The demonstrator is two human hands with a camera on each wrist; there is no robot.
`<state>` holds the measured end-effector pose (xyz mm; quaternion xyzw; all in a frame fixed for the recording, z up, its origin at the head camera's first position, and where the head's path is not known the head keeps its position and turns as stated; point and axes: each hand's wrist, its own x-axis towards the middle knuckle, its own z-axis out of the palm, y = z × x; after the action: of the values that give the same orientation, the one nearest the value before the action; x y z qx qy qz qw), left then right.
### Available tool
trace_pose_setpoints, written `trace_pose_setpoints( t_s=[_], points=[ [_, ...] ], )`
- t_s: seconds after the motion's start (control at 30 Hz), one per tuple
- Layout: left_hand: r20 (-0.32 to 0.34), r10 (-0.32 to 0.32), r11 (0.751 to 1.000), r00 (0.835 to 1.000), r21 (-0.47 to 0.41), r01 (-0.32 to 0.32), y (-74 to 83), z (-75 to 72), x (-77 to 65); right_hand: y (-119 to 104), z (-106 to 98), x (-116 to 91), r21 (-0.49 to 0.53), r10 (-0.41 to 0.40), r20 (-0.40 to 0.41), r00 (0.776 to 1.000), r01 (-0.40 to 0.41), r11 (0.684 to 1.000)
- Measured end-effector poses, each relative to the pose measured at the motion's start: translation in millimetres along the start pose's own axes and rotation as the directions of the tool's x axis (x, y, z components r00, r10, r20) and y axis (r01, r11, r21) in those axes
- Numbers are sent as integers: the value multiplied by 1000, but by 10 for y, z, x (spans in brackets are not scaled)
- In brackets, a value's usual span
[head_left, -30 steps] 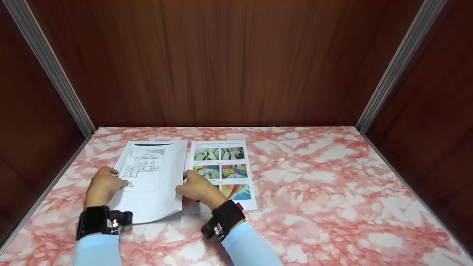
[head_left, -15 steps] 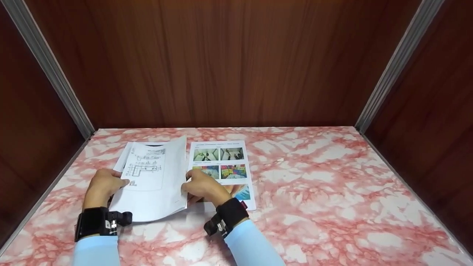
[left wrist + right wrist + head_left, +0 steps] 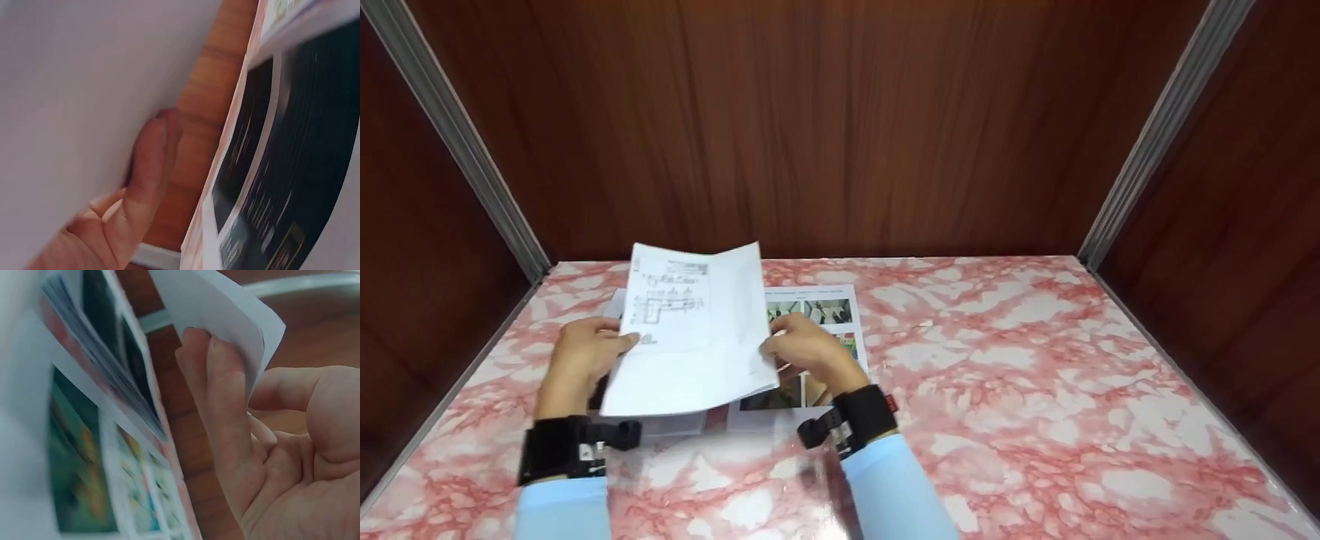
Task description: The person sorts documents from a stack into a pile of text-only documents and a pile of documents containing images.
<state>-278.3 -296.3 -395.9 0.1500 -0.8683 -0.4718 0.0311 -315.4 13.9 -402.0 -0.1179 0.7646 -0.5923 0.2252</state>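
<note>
Between both hands a few thin sheets of paper point(image 3: 690, 360) are held up off the table, tilted, with a line drawing on the top face. My left hand point(image 3: 583, 356) pinches their left edge, thumb on top. At the right edge my right hand point(image 3: 816, 351) grips them between thumb and fingers, which the right wrist view shows with the sheets' corner point(image 3: 236, 315). Below lies a paper stack with a dark printed top page point(image 3: 315, 135), mostly hidden in the head view. To its right is a page of colour photos point(image 3: 829, 311), partly covered by the right hand.
The table point(image 3: 1020, 390) has a red and white marbled top. Brown wood-grain panels point(image 3: 840, 135) rise at the back and both sides, with metal strips point(image 3: 1155, 135) at the corners.
Both hands have lifted the sheets with the line drawing up and slightly right, away from the stack beneath. More of the photo page is now covered.
</note>
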Motion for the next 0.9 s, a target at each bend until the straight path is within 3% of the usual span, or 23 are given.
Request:
trace_pose_setpoints(
  t_s=[0.23, 0.5, 0.63, 0.73, 0.9],
  points=[
    [-9, 85, 988, 996, -130, -86, 368, 464, -27, 10, -631, -207, -117, -29, -23, 999, 27, 993],
    [-51, 181, 944, 982, -271, -188, 942, 1239, -116, 91, -1556, -686, -232, -48, -77, 996, 29, 972],
    [-50, 213, 925, 976, -312, -218, 1152, 1670, -193, 248, -1925, -917, -220, -21, -89, 996, 1, 975],
    [-44, 214, 930, 976, -297, -217, 1262, 1944, -253, 366, -2145, -1047, -188, 0, -91, 996, -17, 982],
    [6, 201, 932, 980, -309, -189, 1342, 2258, -353, 533, -2419, -1207, -163, 67, -120, 990, -87, 983]
  ],
)
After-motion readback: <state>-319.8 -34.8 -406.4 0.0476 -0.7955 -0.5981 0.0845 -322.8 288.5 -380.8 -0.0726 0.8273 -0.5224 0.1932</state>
